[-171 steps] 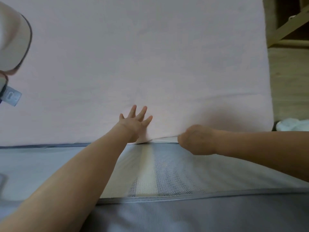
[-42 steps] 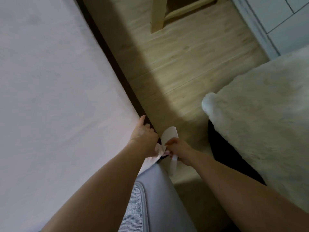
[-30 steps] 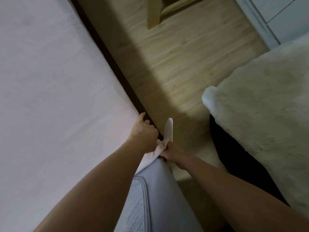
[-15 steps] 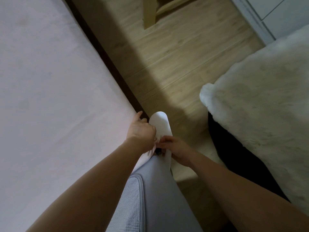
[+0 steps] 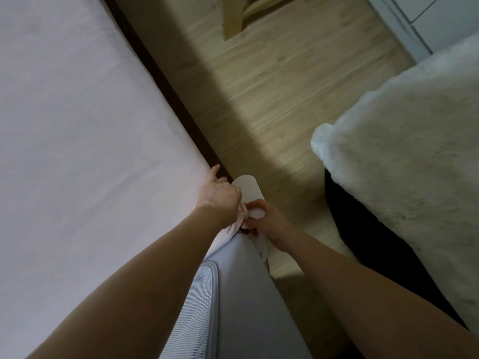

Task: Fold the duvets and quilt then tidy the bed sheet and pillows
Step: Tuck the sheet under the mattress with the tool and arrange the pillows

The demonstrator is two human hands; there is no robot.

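A pale pink bed sheet (image 5: 77, 130) lies flat over the mattress on the left. At its near corner, my left hand (image 5: 219, 196) has curled fingers on the sheet's bunched edge, the forefinger pointing along the bed's edge. My right hand (image 5: 261, 218) pinches a white elastic strap (image 5: 247, 189) that loops up from that corner. A grey mattress cover with a mesh panel (image 5: 207, 301) shows bare below the sheet's corner.
A dark bed frame edge (image 5: 166, 81) runs along the sheet. Wooden floor (image 5: 272, 81) lies to the right, with a wooden furniture leg (image 5: 233, 16) at the top. A fluffy white blanket (image 5: 404, 156) fills the right over something black. A white cabinet (image 5: 440, 19) stands top right.
I moved from the bed's foot edge to its right corner. Over the last second the strap loop has opened wider above my hands, and my right hand has risen slightly towards the left.
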